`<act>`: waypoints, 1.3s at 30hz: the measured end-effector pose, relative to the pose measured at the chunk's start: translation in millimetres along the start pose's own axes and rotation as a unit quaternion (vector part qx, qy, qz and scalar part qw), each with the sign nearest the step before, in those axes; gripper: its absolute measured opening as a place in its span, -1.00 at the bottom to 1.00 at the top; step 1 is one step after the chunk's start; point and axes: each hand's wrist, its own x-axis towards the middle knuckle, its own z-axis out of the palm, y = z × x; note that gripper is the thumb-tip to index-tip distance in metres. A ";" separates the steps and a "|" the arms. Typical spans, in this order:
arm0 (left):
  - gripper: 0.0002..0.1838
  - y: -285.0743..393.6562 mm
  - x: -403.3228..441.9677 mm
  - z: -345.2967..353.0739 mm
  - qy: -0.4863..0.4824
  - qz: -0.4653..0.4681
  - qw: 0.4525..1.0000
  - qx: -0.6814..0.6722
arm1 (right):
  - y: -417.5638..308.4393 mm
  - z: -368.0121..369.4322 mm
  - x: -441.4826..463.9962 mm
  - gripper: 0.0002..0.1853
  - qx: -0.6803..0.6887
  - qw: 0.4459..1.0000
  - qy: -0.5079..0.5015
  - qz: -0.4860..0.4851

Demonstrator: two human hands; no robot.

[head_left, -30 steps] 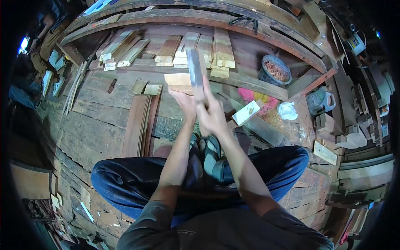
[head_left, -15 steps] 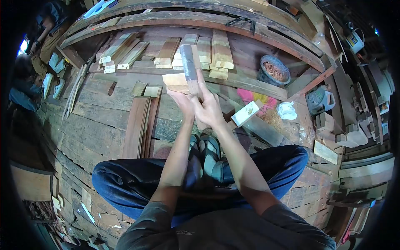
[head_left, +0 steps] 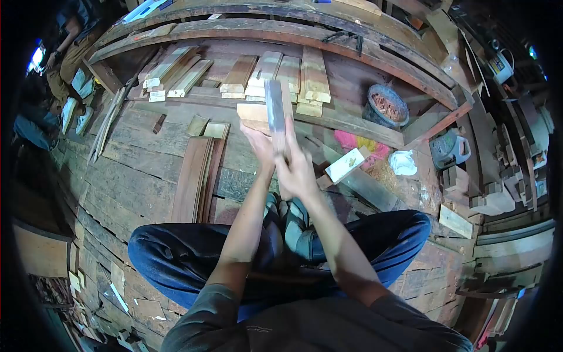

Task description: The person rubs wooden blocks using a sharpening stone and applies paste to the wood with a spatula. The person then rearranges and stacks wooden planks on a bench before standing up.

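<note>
In front of my knees, my left hand (head_left: 262,146) is closed round a wooden board (head_left: 253,115) whose pale end points away to the left. Against that board stands a long, narrow wooden piece with a dark grey face (head_left: 274,105), held by my right hand (head_left: 298,172) with its fingers along the right side. The two pieces touch, and my hands meet near their lower part. Whether the grey face is sandpaper or a coating, I cannot tell. My palms and some fingertips are hidden.
Dark boards (head_left: 192,176) lie stacked left of my feet. Beyond are several pale-ended planks (head_left: 314,76) under a low wooden bench (head_left: 246,26). To the right sit a bucket of shavings (head_left: 387,108), a white-topped block (head_left: 345,165) and a jug (head_left: 450,146). Another person (head_left: 73,76) is at far left.
The grey-faced piece has tipped more upright, and its top sits lower and slightly to the right. Both hands have shifted slightly to the right, still gripping. The view has turned slightly.
</note>
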 end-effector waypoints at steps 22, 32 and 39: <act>0.15 -7.5 0.3 2.8 0.060 0.009 0.998 -0.024 | 7.4 0.7 22.1 -0.12 -0.042 0.997 0.040 -0.056; 0.06 -2.3 3.3 -1.9 0.036 0.001 0.999 0.023 | 20.2 7.4 4.9 -0.09 -0.084 0.988 0.042 -0.122; 0.04 -7.9 8.9 -2.9 0.017 0.011 0.998 0.060 | -1.4 3.6 5.8 -0.09 -0.070 0.993 0.026 -0.092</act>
